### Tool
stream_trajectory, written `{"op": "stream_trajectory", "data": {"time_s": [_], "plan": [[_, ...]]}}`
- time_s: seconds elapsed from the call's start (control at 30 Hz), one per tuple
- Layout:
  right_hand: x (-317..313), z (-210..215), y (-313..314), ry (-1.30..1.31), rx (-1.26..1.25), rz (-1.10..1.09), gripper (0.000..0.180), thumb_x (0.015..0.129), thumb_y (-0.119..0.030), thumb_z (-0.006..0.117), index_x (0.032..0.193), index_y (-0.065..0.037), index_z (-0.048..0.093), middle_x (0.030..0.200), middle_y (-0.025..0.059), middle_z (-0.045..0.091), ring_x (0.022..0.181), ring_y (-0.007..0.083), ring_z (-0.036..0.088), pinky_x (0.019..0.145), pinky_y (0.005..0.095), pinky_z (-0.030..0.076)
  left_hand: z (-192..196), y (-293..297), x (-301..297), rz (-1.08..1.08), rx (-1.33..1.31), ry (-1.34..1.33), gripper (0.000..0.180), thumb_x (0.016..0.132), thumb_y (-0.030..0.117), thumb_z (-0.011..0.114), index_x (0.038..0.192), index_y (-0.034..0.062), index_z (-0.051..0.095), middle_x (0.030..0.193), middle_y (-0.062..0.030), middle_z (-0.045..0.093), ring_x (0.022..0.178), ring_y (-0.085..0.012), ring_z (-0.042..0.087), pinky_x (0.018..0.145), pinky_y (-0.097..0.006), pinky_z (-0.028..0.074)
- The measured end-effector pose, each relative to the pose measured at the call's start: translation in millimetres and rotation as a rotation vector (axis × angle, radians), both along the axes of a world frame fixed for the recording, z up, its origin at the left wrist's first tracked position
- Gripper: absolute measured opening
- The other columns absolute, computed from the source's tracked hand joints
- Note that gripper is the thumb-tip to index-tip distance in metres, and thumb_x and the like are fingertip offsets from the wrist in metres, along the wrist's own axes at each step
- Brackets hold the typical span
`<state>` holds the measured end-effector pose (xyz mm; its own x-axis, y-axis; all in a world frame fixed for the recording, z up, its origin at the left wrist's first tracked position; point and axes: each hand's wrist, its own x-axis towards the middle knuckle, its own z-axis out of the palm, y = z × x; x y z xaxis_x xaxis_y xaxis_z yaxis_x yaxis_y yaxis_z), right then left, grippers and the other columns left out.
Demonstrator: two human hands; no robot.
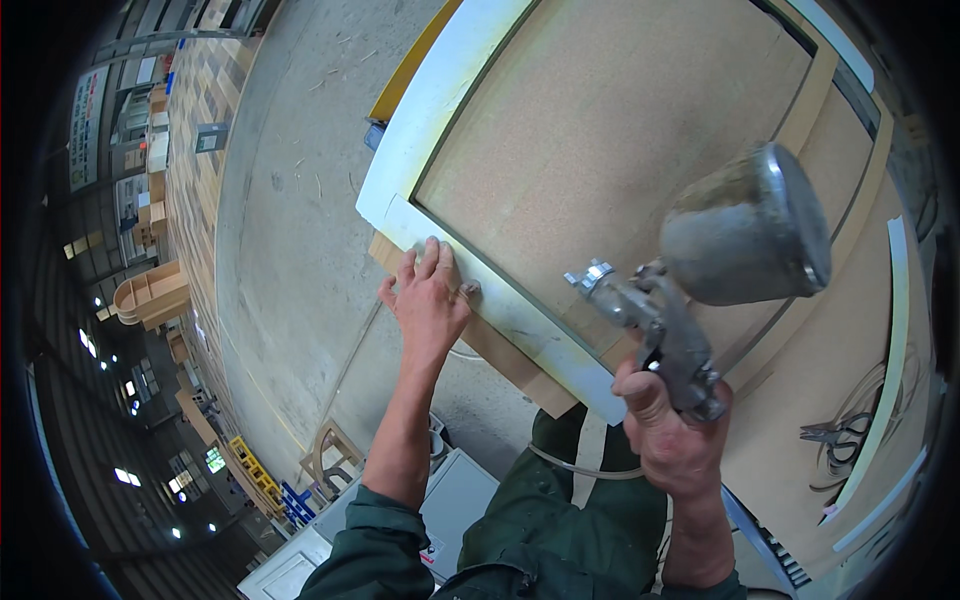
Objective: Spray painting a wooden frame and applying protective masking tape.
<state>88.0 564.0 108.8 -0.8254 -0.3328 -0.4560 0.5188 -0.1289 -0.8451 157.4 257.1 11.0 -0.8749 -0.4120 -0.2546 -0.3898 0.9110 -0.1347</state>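
Observation:
My right hand (678, 440) is wrapped around the handle of a metal spray gun (665, 325). A grey, stained metal cup (745, 235) sits on the gun, and its nozzle points left over the work. Below the nozzle lies a pale, yellow-tinged frame (525, 325) around a brown board (590, 130). My left hand (432, 305) rests on the frame's near left side, palm down, with its fingers spread over the surface. Under that side, a strip of bare board (515, 370) sticks out.
Pliers (835, 432) and a coil of thin line lie on the board at the right, beside a pale strip (893, 330). A hose (585, 470) crosses my legs. Below my left arm stands a light grey cabinet (462, 510). A wooden shelf piece (150, 295) stands far left.

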Motion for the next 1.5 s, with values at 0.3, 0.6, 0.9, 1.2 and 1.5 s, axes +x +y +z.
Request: {"op": "stream_trajectory", "data": {"time_s": [0.3,0.6,0.9,1.2,1.5], "plan": [[-16.4,6.6,14.7,0.022,0.048,-0.180,0.059,0.103,-0.046,0.069,0.138,0.001,0.060,0.096,0.0068,0.066,0.050,0.0027,0.047,0.043,0.0188,0.034,-1.2,-1.3,0.4,-0.018,0.011,0.029,0.071,0.085,0.029,0.079,0.150,0.0105,0.059,0.160,-0.0087,0.054,0.148,-0.0338,0.045,0.114,-0.060,0.027],[15.1,7.2,10.8,-0.134,0.008,0.016,0.052,0.098,-0.041,0.078,0.129,-0.001,0.066,0.087,0.0018,0.068,0.050,0.0024,0.047,0.045,0.0205,0.034,-2.1,-0.5,-0.8,-0.025,-0.044,-0.001,0.073,0.085,0.038,0.082,0.149,0.0127,0.060,0.160,-0.0069,0.055,0.147,-0.0306,0.046,0.114,-0.055,0.027],[11.7,10.4,8.0,-0.262,-0.072,0.139,0.034,0.096,-0.030,0.083,0.100,0.000,0.068,0.084,-0.0009,0.066,0.079,0.0083,0.059,0.075,0.0266,0.050,-1.3,-0.2,-0.1,-0.025,-0.013,0.007,0.071,0.086,0.030,0.078,0.151,0.0102,0.058,0.160,-0.0089,0.054,0.147,-0.0337,0.045,0.114,-0.059,0.028],[-9.4,-0.4,12.6,0.017,-0.040,-0.151,0.032,0.101,-0.033,0.076,0.114,-0.004,0.072,0.097,0.0099,0.070,0.051,0.0044,0.050,0.043,0.0191,0.036,-2.1,-1.8,0.8,-0.017,-0.001,-0.003,0.071,0.086,0.033,0.077,0.151,0.0109,0.058,0.161,-0.0080,0.053,0.147,-0.0329,0.045,0.114,-0.060,0.027],[-80.8,6.1,33.6,0.107,0.205,-0.331,0.068,0.100,-0.056,0.068,0.141,-0.001,0.062,0.095,0.0019,0.065,0.049,0.0016,0.042,0.043,0.0195,0.033,-0.5,2.8,-2.9,0.009,-0.024,-0.022,0.073,0.084,0.036,0.082,0.150,0.0118,0.060,0.162,-0.0063,0.053,0.148,-0.0282,0.045,0.117,-0.050,0.024]]}}
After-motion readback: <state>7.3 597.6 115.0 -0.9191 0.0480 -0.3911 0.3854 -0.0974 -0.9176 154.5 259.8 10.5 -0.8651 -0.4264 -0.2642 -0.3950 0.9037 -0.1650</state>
